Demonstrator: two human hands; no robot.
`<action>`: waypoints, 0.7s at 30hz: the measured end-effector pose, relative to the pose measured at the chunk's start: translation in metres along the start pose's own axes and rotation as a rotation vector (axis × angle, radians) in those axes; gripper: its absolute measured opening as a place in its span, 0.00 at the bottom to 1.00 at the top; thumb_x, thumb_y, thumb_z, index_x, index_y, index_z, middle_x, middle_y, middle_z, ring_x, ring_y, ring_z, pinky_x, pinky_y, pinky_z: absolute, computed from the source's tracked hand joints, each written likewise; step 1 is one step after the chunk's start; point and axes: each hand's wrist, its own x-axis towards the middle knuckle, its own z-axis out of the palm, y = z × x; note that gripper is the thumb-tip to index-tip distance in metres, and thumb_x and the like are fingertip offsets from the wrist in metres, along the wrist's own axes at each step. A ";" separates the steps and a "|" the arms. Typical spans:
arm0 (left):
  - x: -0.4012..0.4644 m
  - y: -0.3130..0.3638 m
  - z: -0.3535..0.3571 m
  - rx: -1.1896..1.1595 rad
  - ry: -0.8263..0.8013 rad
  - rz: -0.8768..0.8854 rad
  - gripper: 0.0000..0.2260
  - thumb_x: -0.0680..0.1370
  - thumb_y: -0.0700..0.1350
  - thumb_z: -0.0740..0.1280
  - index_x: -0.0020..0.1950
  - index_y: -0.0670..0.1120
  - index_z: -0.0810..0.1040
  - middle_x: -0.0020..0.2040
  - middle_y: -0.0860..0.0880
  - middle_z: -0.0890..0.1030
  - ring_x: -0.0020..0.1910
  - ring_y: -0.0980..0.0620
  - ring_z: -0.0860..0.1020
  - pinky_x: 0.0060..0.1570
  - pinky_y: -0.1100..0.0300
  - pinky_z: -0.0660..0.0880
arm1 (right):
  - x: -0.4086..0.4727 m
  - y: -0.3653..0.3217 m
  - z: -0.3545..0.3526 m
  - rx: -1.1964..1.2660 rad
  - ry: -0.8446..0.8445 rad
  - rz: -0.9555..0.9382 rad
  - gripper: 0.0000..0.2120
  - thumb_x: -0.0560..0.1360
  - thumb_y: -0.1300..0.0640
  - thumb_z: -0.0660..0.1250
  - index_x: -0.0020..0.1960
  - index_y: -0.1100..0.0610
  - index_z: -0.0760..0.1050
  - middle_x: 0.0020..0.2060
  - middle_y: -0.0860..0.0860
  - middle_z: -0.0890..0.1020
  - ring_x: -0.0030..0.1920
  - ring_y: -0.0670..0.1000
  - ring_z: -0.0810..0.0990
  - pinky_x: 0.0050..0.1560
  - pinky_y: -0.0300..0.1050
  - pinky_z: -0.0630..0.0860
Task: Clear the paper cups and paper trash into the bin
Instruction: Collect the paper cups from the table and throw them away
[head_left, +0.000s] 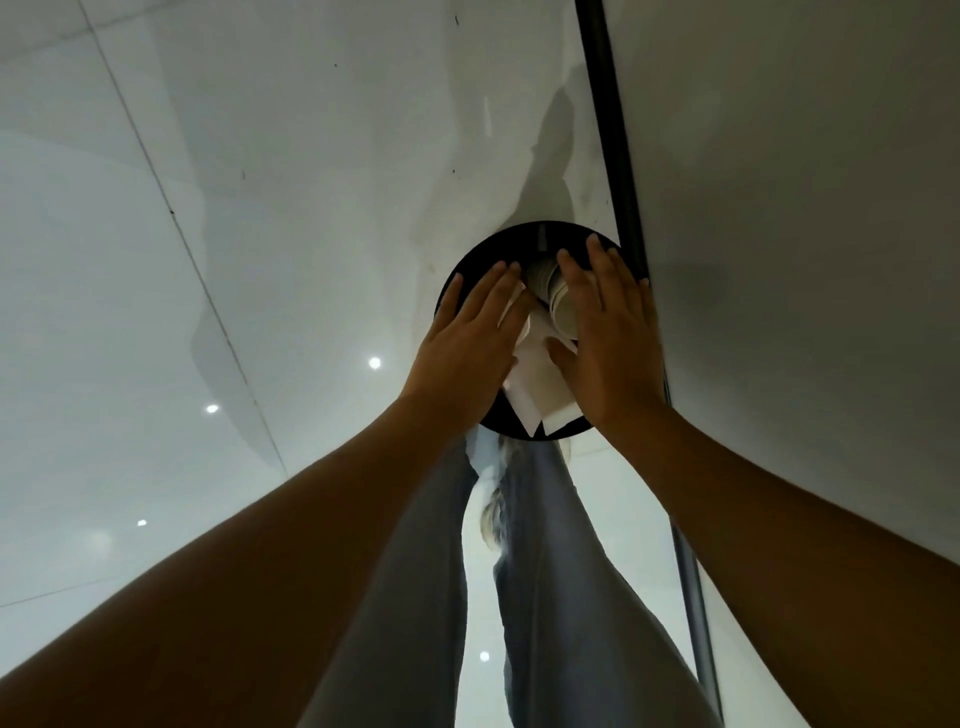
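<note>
Paper cups (551, 296) and paper trash (535, 382) heaped in the bin's (470, 262) mouth, directly under and between left hand (467, 345) and right hand (610, 338), both flat with fingers straight (pressing down, apparently), equally near.

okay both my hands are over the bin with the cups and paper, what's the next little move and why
Probably press down gently with both flat hands. The left hand and right hand lie open over the black bin, and white paper still pokes above the near rim beside the paper cups.
</note>
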 end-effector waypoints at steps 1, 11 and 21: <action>-0.007 0.002 -0.011 -0.008 -0.020 -0.014 0.32 0.72 0.50 0.74 0.72 0.43 0.67 0.73 0.41 0.67 0.74 0.42 0.63 0.71 0.48 0.53 | -0.004 -0.004 -0.012 -0.003 -0.016 -0.004 0.39 0.73 0.53 0.72 0.77 0.53 0.56 0.77 0.56 0.56 0.77 0.58 0.54 0.75 0.57 0.53; -0.095 0.021 -0.173 -0.161 -0.116 -0.169 0.26 0.81 0.51 0.58 0.76 0.44 0.57 0.78 0.43 0.55 0.77 0.44 0.52 0.75 0.47 0.46 | -0.068 -0.077 -0.154 -0.155 -0.305 -0.034 0.36 0.76 0.53 0.68 0.77 0.50 0.52 0.75 0.53 0.60 0.75 0.57 0.58 0.72 0.59 0.61; -0.238 0.022 -0.313 -0.249 -0.051 -0.585 0.25 0.82 0.53 0.54 0.76 0.44 0.56 0.78 0.43 0.53 0.77 0.45 0.48 0.76 0.48 0.48 | -0.151 -0.198 -0.279 -0.269 -0.377 -0.330 0.33 0.77 0.51 0.66 0.77 0.50 0.54 0.75 0.52 0.61 0.76 0.56 0.55 0.74 0.59 0.54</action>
